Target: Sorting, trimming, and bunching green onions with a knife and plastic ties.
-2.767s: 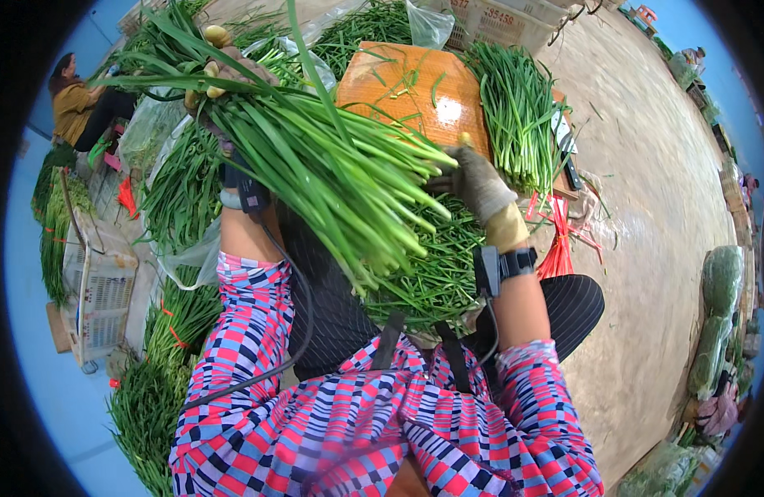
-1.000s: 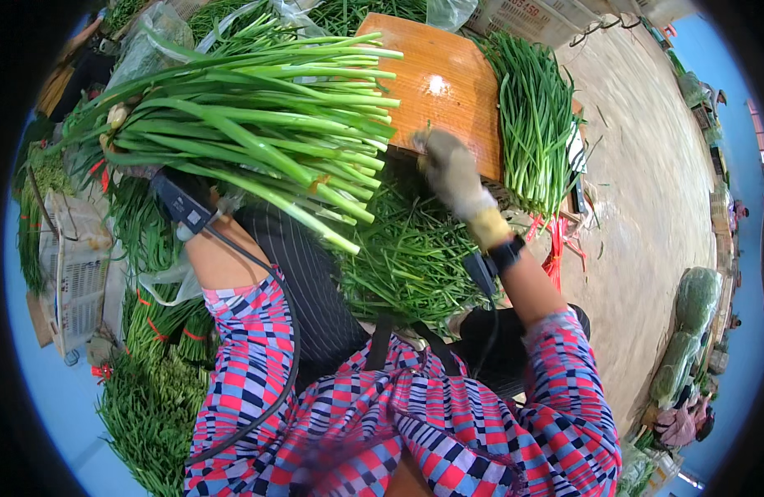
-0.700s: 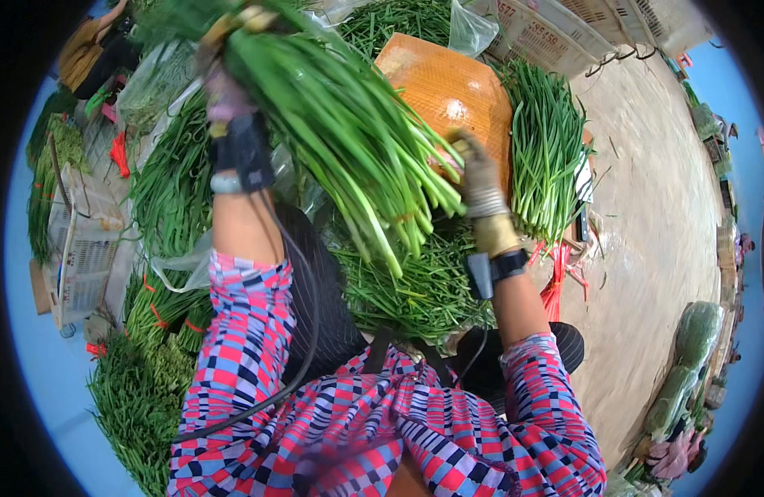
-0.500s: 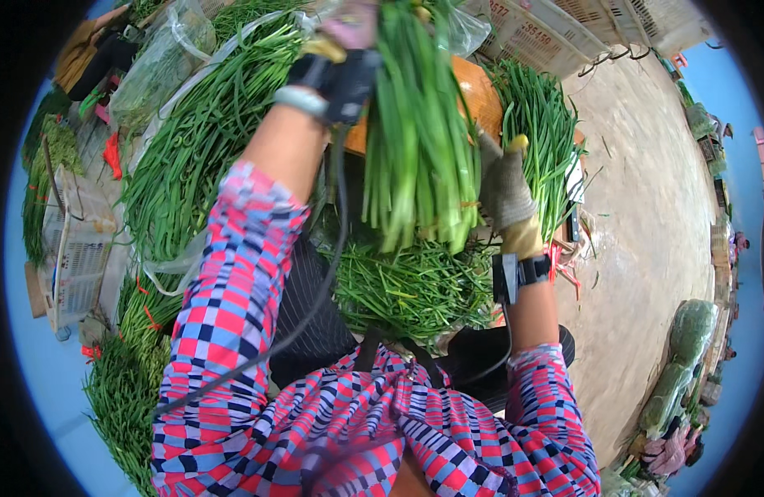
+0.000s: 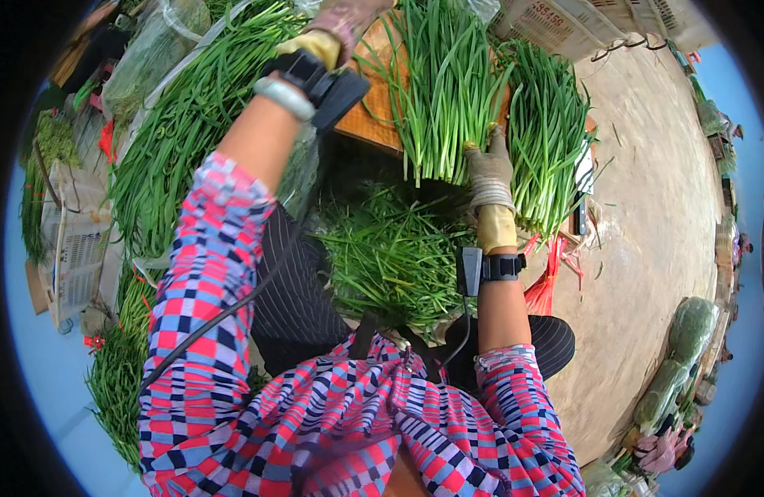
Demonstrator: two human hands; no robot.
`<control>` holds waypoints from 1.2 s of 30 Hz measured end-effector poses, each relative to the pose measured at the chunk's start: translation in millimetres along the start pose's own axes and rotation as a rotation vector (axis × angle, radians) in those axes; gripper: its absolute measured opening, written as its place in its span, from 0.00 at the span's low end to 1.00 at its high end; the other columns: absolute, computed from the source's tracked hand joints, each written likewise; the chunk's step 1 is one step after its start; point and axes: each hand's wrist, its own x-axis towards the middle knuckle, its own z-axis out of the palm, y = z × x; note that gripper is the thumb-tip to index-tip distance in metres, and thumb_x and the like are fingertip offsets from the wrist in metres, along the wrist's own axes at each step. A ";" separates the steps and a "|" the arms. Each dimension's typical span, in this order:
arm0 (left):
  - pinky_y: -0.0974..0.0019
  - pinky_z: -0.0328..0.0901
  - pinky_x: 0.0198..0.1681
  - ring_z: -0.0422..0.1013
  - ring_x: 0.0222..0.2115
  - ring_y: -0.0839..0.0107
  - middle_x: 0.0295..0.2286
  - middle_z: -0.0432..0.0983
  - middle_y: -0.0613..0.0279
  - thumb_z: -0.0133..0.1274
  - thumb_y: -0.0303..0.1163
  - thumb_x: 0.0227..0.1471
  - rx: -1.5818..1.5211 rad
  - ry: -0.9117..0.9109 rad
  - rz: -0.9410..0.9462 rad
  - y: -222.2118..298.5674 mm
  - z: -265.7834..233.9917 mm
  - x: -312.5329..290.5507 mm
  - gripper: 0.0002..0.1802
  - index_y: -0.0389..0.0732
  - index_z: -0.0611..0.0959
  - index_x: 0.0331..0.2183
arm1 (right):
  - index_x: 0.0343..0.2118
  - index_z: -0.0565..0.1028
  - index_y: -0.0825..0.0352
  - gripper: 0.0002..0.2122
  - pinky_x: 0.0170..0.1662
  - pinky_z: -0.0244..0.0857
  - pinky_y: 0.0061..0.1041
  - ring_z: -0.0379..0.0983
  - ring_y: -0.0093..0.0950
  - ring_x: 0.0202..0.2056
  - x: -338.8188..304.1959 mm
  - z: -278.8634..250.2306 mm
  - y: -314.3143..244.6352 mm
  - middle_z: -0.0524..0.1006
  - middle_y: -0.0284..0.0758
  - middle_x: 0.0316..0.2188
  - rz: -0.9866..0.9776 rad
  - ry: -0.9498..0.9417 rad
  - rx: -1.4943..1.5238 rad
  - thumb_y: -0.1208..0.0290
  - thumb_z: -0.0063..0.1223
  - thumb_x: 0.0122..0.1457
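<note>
A bunch of long green chives (image 5: 448, 99) lies on an orange-brown wooden board (image 5: 372, 124), its pale cut ends toward me. My right hand (image 5: 489, 174), in a grey and yellow work glove, touches the bunch's lower right edge with thumb and fingers apart. At the upper edge, my gloved left hand (image 5: 344, 25) is above the board, left of the bunch; its fingers are partly cut off by the frame. A second bunch of chives (image 5: 547, 132) rests to the right of the first. Loose trimmed leaves (image 5: 398, 257) are heaped below the board, between my knees.
A black-handled knife (image 5: 580, 217) lies at the board's right side, above red plastic strips (image 5: 547, 282). A large pile of chives (image 5: 175, 157) spreads on the left. Plastic crates (image 5: 556, 25) stand at the top right, another crate (image 5: 71, 248) far left.
The bunch, lifted in front of me before, now lies on the board, farther away. My left hand has moved off it to the left; my right hand has moved slightly left and farther up.
</note>
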 end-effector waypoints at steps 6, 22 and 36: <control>0.74 0.66 0.18 0.71 0.17 0.74 0.19 0.75 0.60 0.55 0.34 0.45 -0.006 -0.717 -0.483 -46.0 3.5 -76.6 0.10 0.36 0.79 0.26 | 0.42 0.72 0.63 0.19 0.35 0.67 0.31 0.75 0.37 0.32 -52.6 -40.1 -60.5 0.77 0.41 0.31 -0.295 0.024 0.056 0.66 0.59 0.46; 0.60 0.64 0.45 0.68 0.43 0.51 0.43 0.68 0.37 0.46 0.46 0.51 0.912 -0.578 0.168 -48.1 117.0 -77.6 0.26 0.36 0.70 0.45 | 0.46 0.66 0.56 0.16 0.34 0.68 0.37 0.76 0.35 0.32 -66.2 0.9 -66.6 0.78 0.37 0.28 -0.103 -0.304 -0.611 0.62 0.46 0.54; 0.64 0.66 0.33 0.71 0.27 0.58 0.23 0.72 0.50 0.44 0.36 0.51 1.232 -0.594 0.373 -129.4 97.0 -37.5 0.25 0.29 0.66 0.47 | 0.45 0.71 0.55 0.17 0.35 0.69 0.33 0.75 0.39 0.32 -90.8 -68.4 -44.9 0.77 0.41 0.32 -0.237 -0.051 -0.126 0.67 0.54 0.50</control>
